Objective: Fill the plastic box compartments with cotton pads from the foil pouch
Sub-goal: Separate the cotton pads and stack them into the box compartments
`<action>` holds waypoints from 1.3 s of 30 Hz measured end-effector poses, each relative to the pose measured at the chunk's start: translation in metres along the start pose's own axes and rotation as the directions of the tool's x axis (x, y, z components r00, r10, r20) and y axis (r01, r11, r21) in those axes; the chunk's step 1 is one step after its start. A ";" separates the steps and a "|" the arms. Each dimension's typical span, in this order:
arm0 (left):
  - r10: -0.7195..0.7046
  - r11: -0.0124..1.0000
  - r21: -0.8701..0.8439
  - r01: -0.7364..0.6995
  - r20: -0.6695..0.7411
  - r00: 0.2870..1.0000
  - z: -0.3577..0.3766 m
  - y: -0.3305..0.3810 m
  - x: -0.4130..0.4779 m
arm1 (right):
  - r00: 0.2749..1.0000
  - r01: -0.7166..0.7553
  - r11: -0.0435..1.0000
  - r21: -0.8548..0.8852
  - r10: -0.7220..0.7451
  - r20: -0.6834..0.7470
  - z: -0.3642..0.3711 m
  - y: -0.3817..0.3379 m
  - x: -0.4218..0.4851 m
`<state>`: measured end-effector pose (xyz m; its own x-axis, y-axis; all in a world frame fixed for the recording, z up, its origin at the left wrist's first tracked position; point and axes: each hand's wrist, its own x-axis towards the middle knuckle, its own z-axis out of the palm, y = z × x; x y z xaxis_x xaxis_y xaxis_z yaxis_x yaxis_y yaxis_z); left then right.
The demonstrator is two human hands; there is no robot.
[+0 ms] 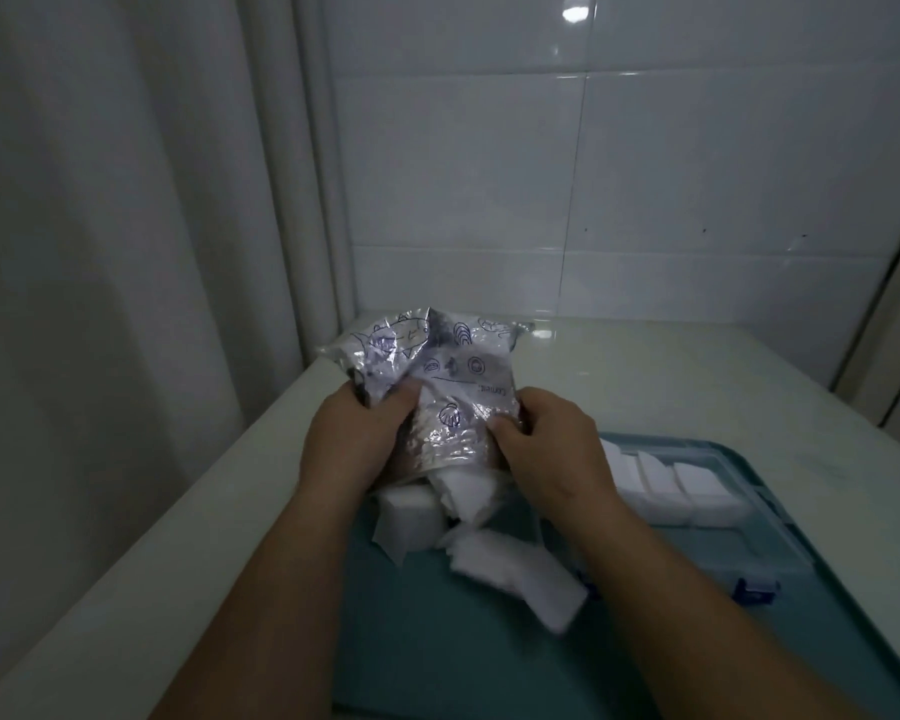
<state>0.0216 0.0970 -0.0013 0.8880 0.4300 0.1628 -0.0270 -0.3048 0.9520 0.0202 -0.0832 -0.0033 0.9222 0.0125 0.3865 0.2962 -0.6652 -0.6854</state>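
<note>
You are facing a white tiled wall [645, 174]; a pale curtain [100, 226] is hanging left of the counter [671, 376].

Dim room: white tiled wall [645, 174], pale curtain [100, 226], white counter [697, 376].

One wide-angle view from the person's head looks forward and down, close over the near table [697, 376], facing the far tiled wall [645, 174]

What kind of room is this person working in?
Probably a home bathroom or laundry corner, though that is a guess: glossy white wall tiles, a pale curtain hanging at left, and a smooth off-white counter where the left hand and right hand grip a crinkled silver foil pouch.
</note>
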 end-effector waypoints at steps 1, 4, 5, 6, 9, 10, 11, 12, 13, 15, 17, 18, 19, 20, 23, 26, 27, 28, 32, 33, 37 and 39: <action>-0.011 1.000 0.019 0.011 0.011 1.000 -0.003 -0.001 0.002 | 1.000 -0.006 1.000 0.010 0.006 -0.007 0.001 0.001 0.001; -0.168 0.984 -0.044 0.170 0.046 0.985 -0.009 -0.002 0.007 | 0.996 -0.087 0.983 0.164 0.086 0.015 -0.002 0.000 0.000; -0.200 0.978 -0.053 0.204 0.058 0.978 -0.009 -0.003 0.007 | 0.994 -0.106 0.972 0.211 0.100 0.038 -0.002 0.001 0.000; -0.209 0.977 -0.039 0.211 0.062 0.976 -0.008 -0.004 0.006 | 0.993 -0.113 0.964 0.242 0.103 0.054 -0.002 0.000 -0.001; -0.173 0.984 0.029 0.174 -0.039 0.984 -0.008 -0.010 0.008 | 0.993 -0.110 0.961 0.255 0.095 0.069 -0.004 -0.001 -0.002; -0.158 0.986 0.047 0.162 -0.072 0.985 -0.009 -0.012 0.009 | 0.994 -0.097 0.974 0.203 0.086 0.065 -0.006 -0.001 -0.002; -0.140 0.986 0.084 0.147 -0.085 0.986 -0.010 -0.013 0.010 | 0.995 -0.083 0.989 0.125 0.077 0.057 -0.006 -0.001 -0.001; -0.117 0.982 0.141 0.127 -0.078 0.990 -0.010 -0.012 0.009 | 0.997 -0.067 0.997 0.042 0.065 0.051 -0.007 0.000 -0.001; -0.094 0.973 0.206 0.104 -0.060 0.994 -0.011 -0.011 0.008 | 0.998 -0.043 0.999 -0.029 0.044 0.053 -0.007 0.000 -0.001; -0.051 0.956 0.288 0.055 -0.023 0.998 -0.010 -0.009 0.005 | 0.997 -0.014 0.994 -0.105 0.022 0.072 -0.008 0.001 0.000; -0.008 0.949 0.315 0.011 -0.011 1.000 -0.010 -0.007 0.004 | 0.997 -0.017 0.994 -0.105 0.025 0.079 -0.011 0.001 0.000; 0.019 0.944 0.329 -0.012 -0.018 1.000 -0.010 -0.005 0.002 | 0.997 -0.016 0.995 -0.098 0.023 0.071 -0.014 0.002 0.001; 0.063 0.935 0.351 -0.051 -0.023 0.998 -0.011 -0.002 0.001 | 0.998 -0.013 0.995 -0.094 0.020 0.067 -0.017 0.003 0.001; 0.117 0.921 0.375 -0.102 -0.018 0.993 -0.012 0.002 -0.002 | 0.997 -0.003 0.996 -0.091 0.009 0.072 -0.022 0.004 0.000; 0.241 0.888 0.374 -0.267 0.115 0.964 -0.017 0.015 -0.012 | 0.977 0.055 0.996 -0.077 -0.038 0.208 -0.036 0.003 -0.003; 0.257 0.799 0.463 -0.383 0.314 0.914 -0.022 0.018 -0.019 | 0.924 0.106 0.990 -0.098 -0.061 0.379 -0.044 -0.003 -0.007; 0.232 0.759 0.513 -0.400 0.361 0.903 -0.024 0.016 -0.020 | 0.909 0.124 0.984 -0.126 -0.062 0.412 -0.043 -0.004 -0.009; 0.207 0.727 0.554 -0.406 0.387 0.899 -0.026 0.015 -0.020 | 0.896 0.152 0.974 -0.167 -0.064 0.439 -0.041 -0.006 -0.011; 0.197 0.669 0.615 -0.418 0.396 0.897 -0.031 0.012 -0.026 | 0.841 0.294 0.894 -0.339 -0.073 0.536 -0.028 -0.009 -0.018; 0.197 0.657 0.623 -0.425 0.402 0.894 -0.032 0.012 -0.028 | 0.828 0.326 0.869 -0.371 -0.073 0.557 -0.026 -0.010 -0.020; 0.260 0.549 0.662 -0.510 0.444 0.857 -0.034 0.010 -0.032 | 0.785 0.427 0.773 -0.470 -0.058 0.617 -0.026 -0.018 -0.024; 0.275 0.486 0.674 -0.556 0.486 0.830 -0.033 0.009 -0.032 | 0.772 0.445 0.737 -0.509 -0.028 0.635 -0.027 -0.021 -0.028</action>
<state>-0.0219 0.1083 0.0107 0.9523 -0.1400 0.2713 -0.1975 -0.9602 0.1977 -0.0180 -0.0901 0.0168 0.8615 0.5022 -0.0743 0.5023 -0.8645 -0.0192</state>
